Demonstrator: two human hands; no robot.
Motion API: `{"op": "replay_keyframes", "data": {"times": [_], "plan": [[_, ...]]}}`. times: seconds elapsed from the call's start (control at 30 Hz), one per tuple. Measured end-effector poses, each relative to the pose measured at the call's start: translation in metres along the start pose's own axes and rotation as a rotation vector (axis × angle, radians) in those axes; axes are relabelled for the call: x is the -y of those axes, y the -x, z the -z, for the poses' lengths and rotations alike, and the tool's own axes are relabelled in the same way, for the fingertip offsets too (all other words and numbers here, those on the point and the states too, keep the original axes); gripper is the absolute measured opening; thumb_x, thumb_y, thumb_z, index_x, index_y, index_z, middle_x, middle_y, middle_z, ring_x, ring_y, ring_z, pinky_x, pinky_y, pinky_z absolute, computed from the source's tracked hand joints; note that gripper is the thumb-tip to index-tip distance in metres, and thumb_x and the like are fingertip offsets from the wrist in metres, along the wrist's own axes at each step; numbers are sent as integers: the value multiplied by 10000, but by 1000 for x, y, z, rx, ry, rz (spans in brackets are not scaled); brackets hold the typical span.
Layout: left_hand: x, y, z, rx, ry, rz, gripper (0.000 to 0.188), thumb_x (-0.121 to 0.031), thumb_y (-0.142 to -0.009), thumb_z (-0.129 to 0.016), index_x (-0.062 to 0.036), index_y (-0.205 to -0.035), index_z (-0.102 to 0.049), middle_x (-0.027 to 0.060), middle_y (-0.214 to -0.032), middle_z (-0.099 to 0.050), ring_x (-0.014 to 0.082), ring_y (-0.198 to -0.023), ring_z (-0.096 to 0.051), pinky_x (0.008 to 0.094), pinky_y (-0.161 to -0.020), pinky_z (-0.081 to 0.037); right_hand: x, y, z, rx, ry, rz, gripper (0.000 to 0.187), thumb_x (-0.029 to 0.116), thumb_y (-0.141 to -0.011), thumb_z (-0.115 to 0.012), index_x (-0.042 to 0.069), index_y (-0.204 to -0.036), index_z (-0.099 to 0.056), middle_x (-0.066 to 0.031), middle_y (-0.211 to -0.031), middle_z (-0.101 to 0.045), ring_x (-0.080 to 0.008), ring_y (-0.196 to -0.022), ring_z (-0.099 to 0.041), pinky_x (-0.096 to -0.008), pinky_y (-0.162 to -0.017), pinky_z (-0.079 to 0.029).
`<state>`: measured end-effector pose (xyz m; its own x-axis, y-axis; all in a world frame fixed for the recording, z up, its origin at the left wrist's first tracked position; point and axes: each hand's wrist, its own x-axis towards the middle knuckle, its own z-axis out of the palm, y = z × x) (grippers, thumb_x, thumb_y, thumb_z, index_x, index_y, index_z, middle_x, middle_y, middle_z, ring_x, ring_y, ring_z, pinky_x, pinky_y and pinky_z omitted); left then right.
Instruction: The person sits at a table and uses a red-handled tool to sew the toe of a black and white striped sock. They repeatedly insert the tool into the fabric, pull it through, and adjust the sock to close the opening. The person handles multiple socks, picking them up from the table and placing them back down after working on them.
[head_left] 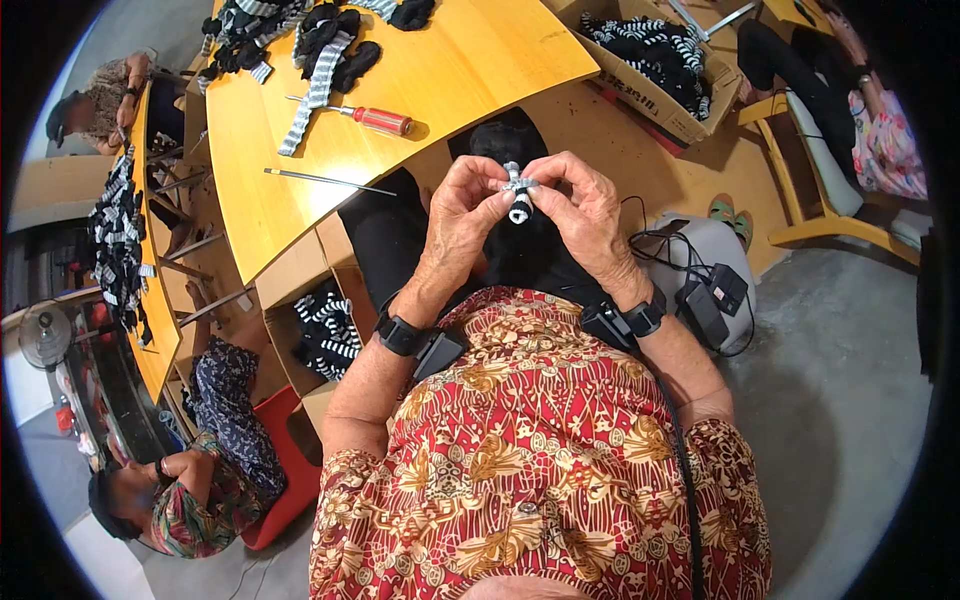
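A small striped knit piece [520, 212] in black, white and grey is bunched into a short tube, its white-edged end toward me. My left hand [463, 208] pinches it from the left with thumb and fingertips. From the other side, my right hand [582, 208] grips it the same way. Both hands meet above my lap, just off the table's near edge. On the yellow table [470, 60] lie a screwdriver with a red handle [383, 121], a thin metal rod [330, 181] and a grey striped knit strip [318, 95].
More black and striped knit pieces [260, 28] are heaped at the table's far left. A cardboard box [690, 125] of them stands far right, another box [325, 330] below the table. Cables and black devices [715, 300] lie on a grey case. Other people sit left and right.
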<state>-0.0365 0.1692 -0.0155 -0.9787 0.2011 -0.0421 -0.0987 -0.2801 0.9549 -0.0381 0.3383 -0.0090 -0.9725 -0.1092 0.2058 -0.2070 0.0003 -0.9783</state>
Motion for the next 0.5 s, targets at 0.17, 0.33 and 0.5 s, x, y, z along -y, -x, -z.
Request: {"op": "replay_keyframes", "data": {"times": [0.17, 0.33, 0.5], "plan": [[-7, 0, -6, -22, -152, 94, 138, -86, -902, -638, -26, -1026, -629, -3, -932, -627, 65, -835, -575, 206, -756, -470, 3, 2, -3, -42, -8, -61, 48, -14, -836, -602, 25, -863, -593, -26, -811, -598, -111, -755, -580, -273, -689, -481], [-2, 1, -4, -17, -162, 166, 99, -97, -910, -603, -40, -981, -643, -24, -883, -619, 47, -797, -563, 192, -705, -456, 11, 0, -4, -41, 340, 233, 90, -31, -780, -625, 31, -840, -599, -88, -808, -576, -273, -824, -561, -362, -754, -454], [3, 3, -6, -44, 105, 283, 52, -85, -912, -595, -56, -952, -612, -28, -854, -602, 47, -799, -551, 197, -702, -449, 11, 5, -3, -27, 248, -4, 70, -19, -798, -633, 18, -846, -597, -79, -797, -584, -208, -748, -572, -324, -674, -473]]}}
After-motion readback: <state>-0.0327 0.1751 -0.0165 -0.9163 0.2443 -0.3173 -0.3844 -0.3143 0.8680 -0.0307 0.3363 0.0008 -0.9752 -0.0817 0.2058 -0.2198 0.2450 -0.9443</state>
